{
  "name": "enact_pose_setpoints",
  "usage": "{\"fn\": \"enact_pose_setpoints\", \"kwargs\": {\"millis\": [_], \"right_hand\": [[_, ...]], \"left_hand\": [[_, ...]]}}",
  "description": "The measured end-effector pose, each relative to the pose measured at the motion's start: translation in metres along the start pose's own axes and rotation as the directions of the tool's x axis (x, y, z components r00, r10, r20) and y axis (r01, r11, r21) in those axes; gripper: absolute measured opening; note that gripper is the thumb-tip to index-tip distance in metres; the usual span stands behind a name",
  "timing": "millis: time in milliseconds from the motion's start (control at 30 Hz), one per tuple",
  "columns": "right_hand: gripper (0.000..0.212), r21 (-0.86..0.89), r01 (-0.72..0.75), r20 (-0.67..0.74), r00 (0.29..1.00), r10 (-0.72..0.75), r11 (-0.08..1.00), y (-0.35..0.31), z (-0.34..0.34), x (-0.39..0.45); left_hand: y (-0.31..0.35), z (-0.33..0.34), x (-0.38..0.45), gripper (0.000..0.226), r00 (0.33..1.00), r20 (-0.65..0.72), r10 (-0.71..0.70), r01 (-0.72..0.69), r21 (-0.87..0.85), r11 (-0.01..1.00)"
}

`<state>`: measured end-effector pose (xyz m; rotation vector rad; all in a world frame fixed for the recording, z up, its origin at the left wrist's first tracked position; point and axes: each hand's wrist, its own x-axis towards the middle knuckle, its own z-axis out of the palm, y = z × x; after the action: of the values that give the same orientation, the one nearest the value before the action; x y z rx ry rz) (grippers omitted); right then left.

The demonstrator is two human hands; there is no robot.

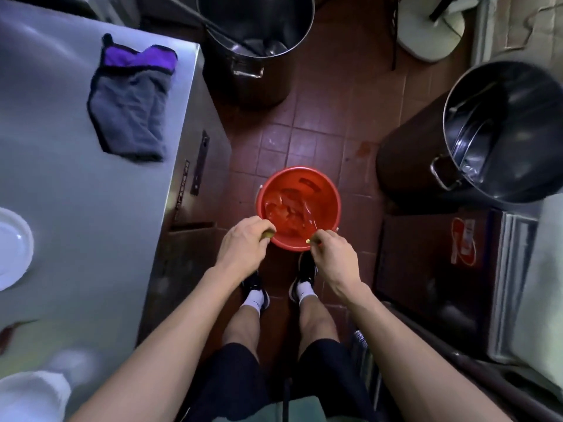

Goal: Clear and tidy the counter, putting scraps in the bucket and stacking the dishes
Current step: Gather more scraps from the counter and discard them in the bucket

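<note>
Fingers of the left hand [243, 240] and the right hand [330, 249] each pinch a small yellowish scrap; the red bucket [300, 178] stands on the floor directly below, equally near to both.

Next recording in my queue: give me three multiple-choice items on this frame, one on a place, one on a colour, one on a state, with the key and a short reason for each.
1. Where does the bucket stand?
A. On the counter
B. On the tiled floor in front of the person's feet
C. Inside a steel pot

2. What colour is the bucket?
A. Red
B. Blue
C. White

3. What are the left hand and right hand doing?
A. Both lie flat on the counter
B. Each holds a small scrap above the bucket's near rim
C. Together they carry a plate

Key: 1 B, tiles surround it beyond the shoes. 2 A, rim and walls are red. 3 B, curled fingers pinch yellowish bits.
</note>
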<state>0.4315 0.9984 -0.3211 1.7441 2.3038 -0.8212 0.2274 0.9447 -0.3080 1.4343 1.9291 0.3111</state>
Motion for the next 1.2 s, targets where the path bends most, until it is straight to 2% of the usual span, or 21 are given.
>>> {"fn": "enact_pose_setpoints", "kwargs": {"millis": [267,500,667,900,1200], "right_hand": [[0.009,0.04,-0.03,0.09,0.996,0.026,0.999,0.055,0.059,0.061],[0.012,0.026,0.03,0.167,0.985,-0.034,0.999,0.101,0.119,0.119],[0.013,0.033,-0.037,0.191,0.981,0.03,0.999,0.139,0.158,0.156],[0.01,0.092,-0.088,0.195,0.978,0.069,0.992,0.159,0.218,0.196],[0.008,0.092,-0.095,0.193,0.978,0.076,0.991,0.17,0.269,0.23]], "left_hand": [[-0.013,0.069,0.059,0.018,0.995,0.073,-0.069,0.072,-0.032,0.997],[-0.039,0.137,0.125,0.02,0.996,0.082,-0.033,0.037,-0.036,0.999],[-0.064,0.19,0.162,0.02,0.994,0.107,-0.03,0.034,-0.036,0.999],[-0.096,0.233,0.21,0.02,0.993,0.106,0.041,-0.047,0.055,0.997],[-0.126,0.279,0.25,0.024,0.971,0.193,0.142,-0.185,0.23,0.955]]}}
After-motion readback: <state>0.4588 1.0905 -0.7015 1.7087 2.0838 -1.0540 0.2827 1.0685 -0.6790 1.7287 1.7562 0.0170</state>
